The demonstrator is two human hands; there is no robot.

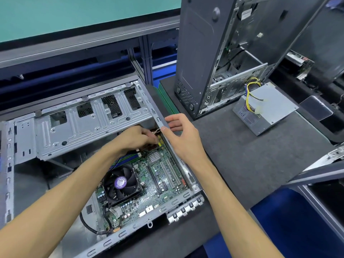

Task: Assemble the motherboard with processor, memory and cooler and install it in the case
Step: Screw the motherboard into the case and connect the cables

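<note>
The open case (55, 131) lies flat at 9 o'clock, with the one motherboard (158, 175) seated inside and one cooler (121, 184) fan on it. The left hand (136, 136) pinches a thin wire (156, 131) at the board's far corner. The right hand (183, 135), fingers loosely spread, touches the case's side rail (158, 119). At 2 o'clock stand one upright tower (214, 53) and one power supply (264, 107).

Computer assembly workshop — open cases (214, 58), loose power supply (266, 108).

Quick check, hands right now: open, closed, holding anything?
Left hand: fingers curled, pinching a thin wire over the motherboard.
Right hand: open, thumb resting on the case rail.
</note>
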